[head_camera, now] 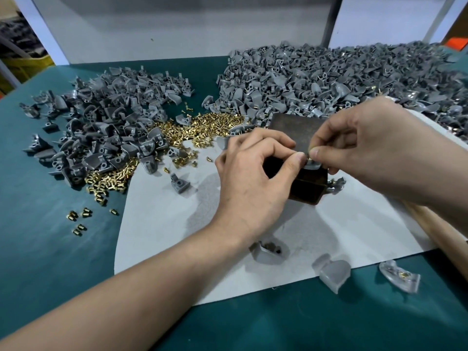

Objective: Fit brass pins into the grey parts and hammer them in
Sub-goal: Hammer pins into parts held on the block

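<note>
A small grey part (312, 165) sits on top of a dark rusty metal block (305, 184) in the middle of the bench. My left hand (253, 178) holds the part with thumb and curled fingers. My right hand (364, 148) pinches a brass pin (311, 149) just above the part. A heap of loose brass pins (192, 134) lies behind my left hand. Piles of grey parts lie at the left (101, 117) and at the back right (342, 77).
A white sheet (177, 224) covers the green bench top (50, 249). Three grey parts (334, 272) lie near the sheet's front edge. A wooden handle (440, 224) runs under my right forearm. A few stray pins (81, 219) lie at the left.
</note>
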A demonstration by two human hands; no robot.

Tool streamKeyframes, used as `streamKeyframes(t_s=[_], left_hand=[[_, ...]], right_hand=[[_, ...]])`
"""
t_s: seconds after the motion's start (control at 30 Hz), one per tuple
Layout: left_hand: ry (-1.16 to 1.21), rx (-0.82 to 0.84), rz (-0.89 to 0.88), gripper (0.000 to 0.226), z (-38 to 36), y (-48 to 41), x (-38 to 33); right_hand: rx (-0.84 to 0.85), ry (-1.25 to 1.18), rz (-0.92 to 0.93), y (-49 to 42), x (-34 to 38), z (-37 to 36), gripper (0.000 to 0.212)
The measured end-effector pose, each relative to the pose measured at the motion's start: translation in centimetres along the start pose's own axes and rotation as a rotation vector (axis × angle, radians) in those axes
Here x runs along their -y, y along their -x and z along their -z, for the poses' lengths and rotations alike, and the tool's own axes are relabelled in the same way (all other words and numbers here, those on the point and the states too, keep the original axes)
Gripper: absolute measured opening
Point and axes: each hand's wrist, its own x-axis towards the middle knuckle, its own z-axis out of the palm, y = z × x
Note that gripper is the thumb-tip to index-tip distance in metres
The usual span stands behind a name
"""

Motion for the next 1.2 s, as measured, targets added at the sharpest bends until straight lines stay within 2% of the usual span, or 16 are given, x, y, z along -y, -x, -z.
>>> streamKeyframes(t_s=[0.47,0.7,0.83,1.07,1.2], left_hand=[[-0.038,-0.006,-0.054,0.02,-0.1,-0.1,0.0],[-0.053,0.002,-0.051,0.013,0.0,0.1,-0.1],[-0.053,0.003,-0.052,0.015,-0.1,0.2,-0.3],[-0.036,0.0,-0.074,0.008,-0.1,0.4,-0.4],[-0.034,0.01,-0.061,0.007,-0.1,0.4,-0.4]], right_hand=[[0.033,0.136,0.048,0.2,1.2,0.3,0.021],[0.061,0.303,0.218,0.5,1.4,-0.2,0.011],[-0.024,0.108,0.204,1.0,0.3,-0.4,0.005],[-0.057,-0.254,0.149,1.4,-1.2,-1.2,0.023],[-0.062,-0.356,0.141,1.2,-1.7,-1.3,0.022]])
